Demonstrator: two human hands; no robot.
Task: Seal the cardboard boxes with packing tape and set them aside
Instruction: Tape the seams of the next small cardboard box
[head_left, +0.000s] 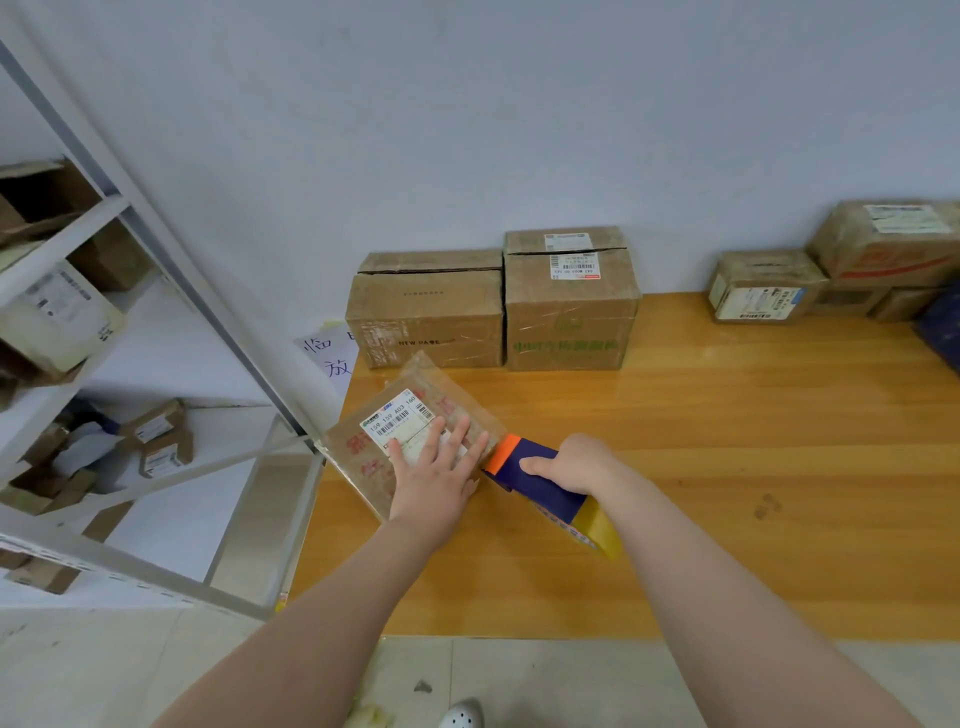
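Wooden table (727, 457) carries cardboard boxes (426, 312) against a white wall (467, 114).

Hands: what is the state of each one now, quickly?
Left hand: open, pressing flat on the small brown cardboard box.
Right hand: gripping the blue and orange tape dispenser.

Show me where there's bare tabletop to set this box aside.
Bare wood runs right of the tape dispenser, bordered by the two large boxes at the back, the box stack far right and the near table edge. Crowded: the left end, left hand on the small box, right hand gripping the dispenser.
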